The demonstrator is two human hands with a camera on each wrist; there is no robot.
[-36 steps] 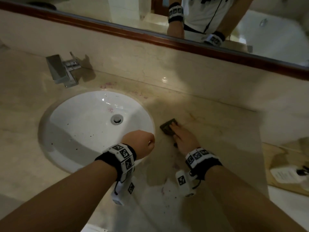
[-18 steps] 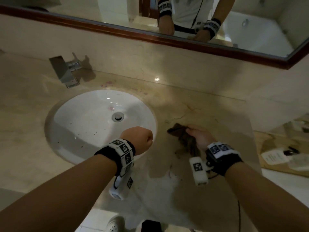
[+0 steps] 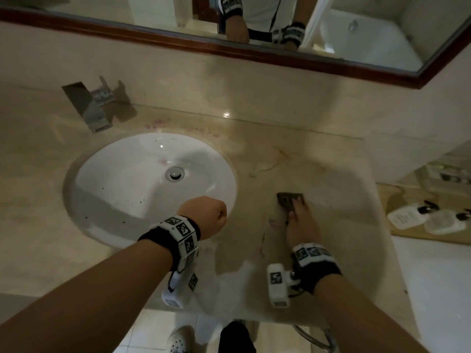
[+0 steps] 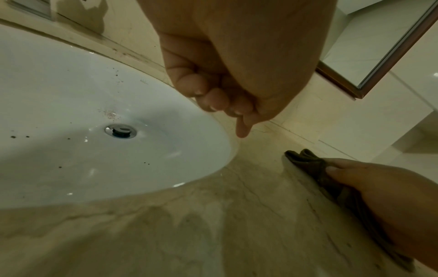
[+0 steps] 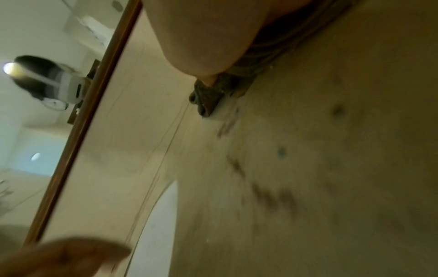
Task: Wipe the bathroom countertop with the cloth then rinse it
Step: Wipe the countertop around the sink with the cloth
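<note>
Marble desk (image 3: 293,154) looks wet: right hand (image 3: 302,226) pressing flat on cloth (image 3: 289,201) w/ straight fingers could skid, left hand (image 3: 204,216) clenched, empty.

One cloth (image 3: 289,201), one sink (image 3: 107,200), two hands.

Beige marble counter (image 3: 293,154), polished, veined, with dull smeared patches near the front edge. Glossy white ceramic basin (image 3: 122,189), speckled dark, with shiny metal drain (image 3: 174,173). Brushed chrome tap (image 3: 88,105) at the back left. Dark, coarse-woven cloth (image 3: 289,200), folded, toward the right edge. Mirror (image 3: 356,34) framed in glossy reddish wood.
</note>
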